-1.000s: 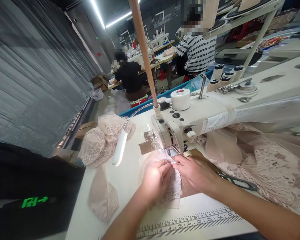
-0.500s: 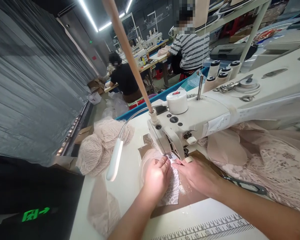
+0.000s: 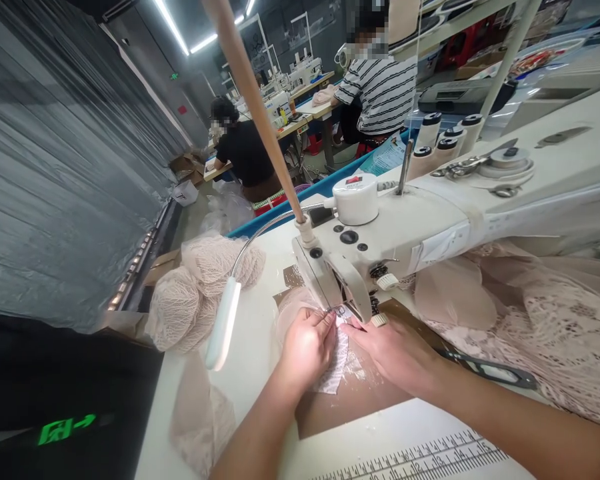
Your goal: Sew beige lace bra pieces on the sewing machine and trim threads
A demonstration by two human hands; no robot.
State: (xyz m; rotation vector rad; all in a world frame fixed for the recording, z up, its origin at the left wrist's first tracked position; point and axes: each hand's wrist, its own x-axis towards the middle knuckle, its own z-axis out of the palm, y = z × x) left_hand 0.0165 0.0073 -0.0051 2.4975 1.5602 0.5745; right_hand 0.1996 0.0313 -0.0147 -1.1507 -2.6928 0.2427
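The pale pink lace fabric (image 3: 336, 370) lies under the needle area of a white sewing machine (image 3: 325, 270), its free end hanging toward me over a brown plate (image 3: 347, 407). My left hand (image 3: 306, 348) is closed on its left side, with thumb and fingertips pinched close to the presser foot. At the right edge of the cloth, my right hand (image 3: 397, 350) has its thumb and finger pinched on the lace. Some of its fingers are hidden beneath the machine head. Sheer fabric (image 3: 291, 312) bunches beyond my left hand.
Rolled lace pieces (image 3: 180, 303) and a bendable lamp (image 3: 223, 323) stand left. More lace cloth (image 3: 545, 320) and black-handled scissors (image 3: 500, 372) lie right. A printed ruler (image 3: 420, 460) runs along the front edge. Thread cones (image 3: 433, 143) stand behind; two people sit farther back.
The lace has fed farther in under the machine, so its free end is shorter and has swung left. Both hands stay close to the presser foot. The view has shifted slightly.
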